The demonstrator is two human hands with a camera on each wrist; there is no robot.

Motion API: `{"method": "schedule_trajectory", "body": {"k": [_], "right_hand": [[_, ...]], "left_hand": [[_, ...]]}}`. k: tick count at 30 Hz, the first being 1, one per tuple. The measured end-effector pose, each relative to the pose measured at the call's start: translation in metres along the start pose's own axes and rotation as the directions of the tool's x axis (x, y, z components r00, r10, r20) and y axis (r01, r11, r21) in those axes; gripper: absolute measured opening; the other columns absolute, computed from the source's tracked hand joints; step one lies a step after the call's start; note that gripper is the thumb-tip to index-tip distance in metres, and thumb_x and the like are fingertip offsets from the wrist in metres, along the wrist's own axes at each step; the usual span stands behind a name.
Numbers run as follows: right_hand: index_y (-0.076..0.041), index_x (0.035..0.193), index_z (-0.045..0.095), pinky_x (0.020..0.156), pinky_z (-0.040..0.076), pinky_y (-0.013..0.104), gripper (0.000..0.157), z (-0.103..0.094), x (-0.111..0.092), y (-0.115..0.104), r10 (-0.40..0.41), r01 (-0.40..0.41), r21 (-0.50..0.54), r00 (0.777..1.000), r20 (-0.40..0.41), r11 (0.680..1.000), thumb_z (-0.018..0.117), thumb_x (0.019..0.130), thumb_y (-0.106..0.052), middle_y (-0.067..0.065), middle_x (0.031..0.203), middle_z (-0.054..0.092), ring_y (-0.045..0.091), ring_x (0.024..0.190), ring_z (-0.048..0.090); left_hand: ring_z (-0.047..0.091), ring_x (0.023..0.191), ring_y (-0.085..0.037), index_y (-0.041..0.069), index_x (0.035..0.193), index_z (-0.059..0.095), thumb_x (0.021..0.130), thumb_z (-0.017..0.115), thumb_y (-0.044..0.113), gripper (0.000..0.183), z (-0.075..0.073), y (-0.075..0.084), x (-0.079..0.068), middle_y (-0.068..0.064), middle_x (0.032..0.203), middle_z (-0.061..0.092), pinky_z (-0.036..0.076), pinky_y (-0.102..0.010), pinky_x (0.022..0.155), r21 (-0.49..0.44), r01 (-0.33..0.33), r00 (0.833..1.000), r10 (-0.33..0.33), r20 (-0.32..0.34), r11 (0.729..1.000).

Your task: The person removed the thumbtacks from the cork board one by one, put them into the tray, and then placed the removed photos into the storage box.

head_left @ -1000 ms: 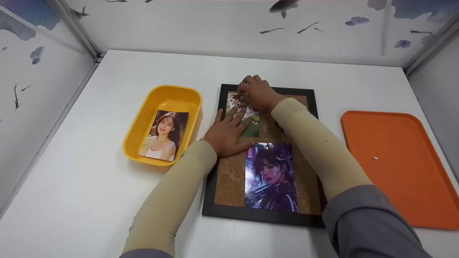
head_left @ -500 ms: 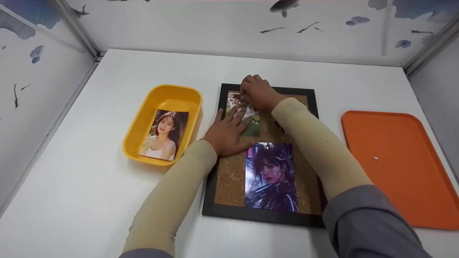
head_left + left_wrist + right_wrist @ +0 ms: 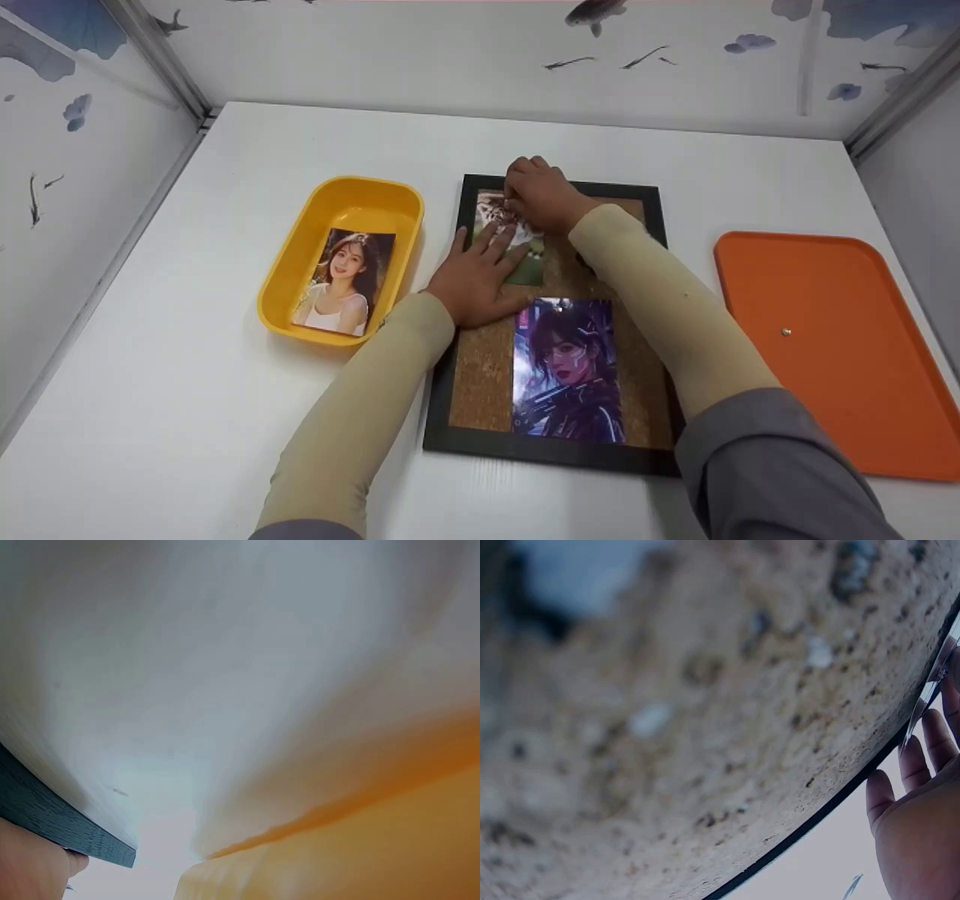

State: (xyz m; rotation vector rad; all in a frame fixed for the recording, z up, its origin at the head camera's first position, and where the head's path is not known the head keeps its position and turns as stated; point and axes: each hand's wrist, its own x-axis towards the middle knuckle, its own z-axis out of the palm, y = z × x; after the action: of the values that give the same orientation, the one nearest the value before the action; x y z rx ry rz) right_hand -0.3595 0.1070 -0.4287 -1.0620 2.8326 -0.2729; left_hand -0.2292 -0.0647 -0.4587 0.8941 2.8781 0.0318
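A cork board in a black frame lies on the white table. Spread flat, my left hand presses on the tiger photo at the board's upper left, its thumb reaching toward the second photo. My right hand is curled at the top of the tiger photo. In the right wrist view its fingertips pinch a small pin at the photo's edge, mostly hidden. Below, a purple illustrated portrait photo lies on the cork, with a silver push pin at its top edge.
Left of the board stands a yellow tub with a portrait photo of a person in white inside it. An orange tray lies on the right, bearing one small silver pin. Patterned white panels surround the table's back and sides.
My right hand has shifted very slightly right along the top of the tiger photo. The left hand, the photos, the tub and the tray have stayed where they were.
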Motion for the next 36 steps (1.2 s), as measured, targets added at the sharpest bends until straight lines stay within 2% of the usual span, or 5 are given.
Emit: {"method": "schedule_trajectory", "body": {"k": [11, 22, 36], "right_hand": [[-0.007, 0.109, 0.061, 0.099, 0.039, 0.056, 0.020, 0.0010, 0.0008, -0.0001, 0.004, -0.004, -0.007, 1.000, 0.004, 1.000, 0.050, 0.105, -0.023, 0.012, 0.134, 0.047, 0.032, 0.121, 0.041], [-0.007, 0.108, 0.061, 0.098, 0.040, 0.056, 0.021, -0.0002, 0.0012, -0.0008, 0.003, -0.003, -0.010, 1.000, 0.005, 1.000, 0.050, 0.105, -0.024, 0.012, 0.134, 0.047, 0.032, 0.121, 0.041], [-0.007, 0.109, 0.059, 0.102, 0.036, 0.055, 0.023, -0.0009, 0.0000, -0.0014, 0.014, -0.014, 0.001, 1.000, 0.024, 1.000, 0.050, 0.106, -0.027, 0.012, 0.137, 0.044, 0.031, 0.125, 0.039]], "left_hand": [[-0.007, 0.151, -0.026, 0.028, 0.161, 0.012, 0.089, 0.009, 0.082, 0.090, 0.0020, -0.0003, 0.0017, -0.002, 0.166, 0.001, -0.005, -0.058, 0.117, 0.002, 0.006, 1.000, -0.006, 0.001, 1.000], [-0.005, 0.151, -0.027, 0.029, 0.161, 0.012, 0.088, 0.009, 0.083, 0.090, 0.0029, -0.0013, 0.0019, -0.003, 0.166, 0.002, -0.004, -0.058, 0.117, -0.001, 0.004, 1.000, -0.004, -0.013, 1.000], [-0.004, 0.152, -0.027, 0.029, 0.161, 0.011, 0.089, 0.010, 0.083, 0.090, -0.0007, 0.0004, 0.0004, -0.003, 0.167, 0.003, -0.003, -0.059, 0.117, -0.003, 0.007, 1.000, -0.007, -0.005, 1.000]]}}
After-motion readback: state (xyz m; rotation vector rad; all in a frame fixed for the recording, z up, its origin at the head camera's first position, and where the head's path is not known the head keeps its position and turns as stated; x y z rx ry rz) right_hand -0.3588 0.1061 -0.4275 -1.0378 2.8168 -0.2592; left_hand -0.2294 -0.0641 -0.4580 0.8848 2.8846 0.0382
